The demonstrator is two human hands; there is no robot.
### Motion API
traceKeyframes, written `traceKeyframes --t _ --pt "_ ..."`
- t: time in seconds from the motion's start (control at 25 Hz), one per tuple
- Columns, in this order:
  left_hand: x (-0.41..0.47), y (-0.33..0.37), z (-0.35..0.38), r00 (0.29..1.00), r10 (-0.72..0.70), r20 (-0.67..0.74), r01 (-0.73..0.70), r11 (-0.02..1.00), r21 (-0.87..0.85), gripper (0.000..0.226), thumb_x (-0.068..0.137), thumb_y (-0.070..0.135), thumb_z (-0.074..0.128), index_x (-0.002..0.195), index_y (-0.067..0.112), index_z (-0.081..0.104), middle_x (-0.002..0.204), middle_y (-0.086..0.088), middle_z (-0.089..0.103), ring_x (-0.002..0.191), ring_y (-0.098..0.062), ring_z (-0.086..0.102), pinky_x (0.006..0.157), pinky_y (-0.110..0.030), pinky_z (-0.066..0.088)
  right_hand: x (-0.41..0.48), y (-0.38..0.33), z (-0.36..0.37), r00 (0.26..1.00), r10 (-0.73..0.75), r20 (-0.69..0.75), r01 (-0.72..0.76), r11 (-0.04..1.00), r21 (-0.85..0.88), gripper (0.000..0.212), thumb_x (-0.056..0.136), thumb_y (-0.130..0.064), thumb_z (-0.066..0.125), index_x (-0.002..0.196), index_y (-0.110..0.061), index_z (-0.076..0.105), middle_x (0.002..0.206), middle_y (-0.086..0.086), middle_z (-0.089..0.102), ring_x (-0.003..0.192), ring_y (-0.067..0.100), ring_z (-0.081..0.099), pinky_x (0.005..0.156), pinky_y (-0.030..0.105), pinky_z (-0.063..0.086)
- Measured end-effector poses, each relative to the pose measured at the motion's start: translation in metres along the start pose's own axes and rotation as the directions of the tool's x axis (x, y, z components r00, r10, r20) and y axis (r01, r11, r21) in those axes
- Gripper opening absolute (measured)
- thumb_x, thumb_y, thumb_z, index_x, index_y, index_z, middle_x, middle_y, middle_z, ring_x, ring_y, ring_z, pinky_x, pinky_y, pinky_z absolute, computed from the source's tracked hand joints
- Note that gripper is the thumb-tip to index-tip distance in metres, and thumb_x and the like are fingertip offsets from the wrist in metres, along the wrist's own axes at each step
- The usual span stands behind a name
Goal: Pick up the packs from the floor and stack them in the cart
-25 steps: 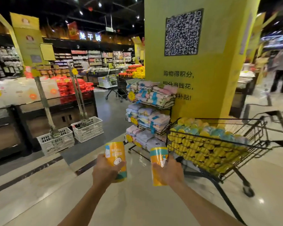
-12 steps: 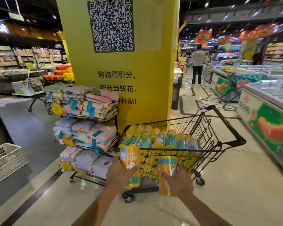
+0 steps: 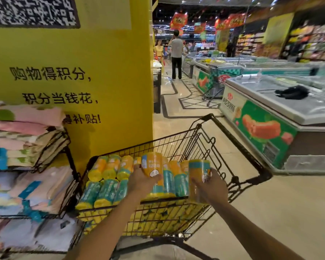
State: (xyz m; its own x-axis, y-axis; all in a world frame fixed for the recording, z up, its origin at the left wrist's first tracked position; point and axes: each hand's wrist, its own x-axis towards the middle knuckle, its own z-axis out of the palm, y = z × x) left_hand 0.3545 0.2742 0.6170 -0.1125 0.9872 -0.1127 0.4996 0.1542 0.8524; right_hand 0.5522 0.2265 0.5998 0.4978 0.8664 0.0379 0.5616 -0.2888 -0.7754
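Note:
A black wire cart (image 3: 238,147) stands in front of me, its basket filled with several rows of yellow and teal packs (image 3: 105,186). My left hand (image 3: 141,182) grips one upright yellow pack (image 3: 152,166) over the middle of the basket. My right hand (image 3: 211,188) grips a second yellow and teal pack (image 3: 197,175), held upright at the basket's near right side. Both packs hang just above the stacked ones. No packs on the floor are in view.
A wire rack of folded towels (image 3: 26,139) stands close on the left, against a yellow pillar (image 3: 101,72). Chest freezers (image 3: 281,117) line the right side. A person (image 3: 176,53) stands far down the aisle. Open floor lies right of the cart.
I have come closer to the cart and turned right. Both hands have carried their packs forward, from in front of the cart to over its basket.

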Motion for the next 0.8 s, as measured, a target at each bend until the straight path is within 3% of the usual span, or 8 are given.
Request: traceKeyframes --t 0.32,0.6,0.8 --pt "0.160 0.035 0.096 0.990 -0.085 0.113 0.088 0.996 -0.017 0.068 0.067 0.043 0.082 0.119 0.018 0.046 0.117 -0.003 0.063 0.101 -0.025 0.061 0.085 -0.034 0.050 0.186 0.005 0.041 0.998 0.066 0.006 -0.066 0.997 -0.051 0.047 0.075 -0.046 0.072 0.108 -0.018 0.052 0.089 -0.001 0.061 0.078 0.017 0.058 0.070 0.028 0.045" --pt "0.233 0.024 0.155 0.960 -0.177 0.219 0.166 0.984 0.069 0.072 0.070 0.047 0.078 0.125 0.017 0.043 0.122 -0.003 0.057 0.109 -0.025 0.056 0.086 -0.031 0.046 0.256 0.026 0.083 0.985 0.134 0.110 -0.121 0.985 -0.124 0.045 0.076 -0.053 0.071 0.101 -0.026 0.045 0.087 -0.008 0.056 0.081 0.012 0.056 0.076 0.029 0.048" --pt "0.248 0.003 0.190 0.877 -0.313 0.365 0.313 0.948 0.062 0.080 0.072 0.047 0.077 0.134 0.016 0.036 0.131 -0.005 0.053 0.115 -0.025 0.053 0.096 -0.036 0.045 0.271 0.047 0.101 0.952 0.247 0.182 -0.214 0.959 -0.185 0.050 0.073 -0.055 0.072 0.105 -0.025 0.049 0.099 -0.005 0.063 0.090 0.014 0.060 0.082 0.032 0.051"
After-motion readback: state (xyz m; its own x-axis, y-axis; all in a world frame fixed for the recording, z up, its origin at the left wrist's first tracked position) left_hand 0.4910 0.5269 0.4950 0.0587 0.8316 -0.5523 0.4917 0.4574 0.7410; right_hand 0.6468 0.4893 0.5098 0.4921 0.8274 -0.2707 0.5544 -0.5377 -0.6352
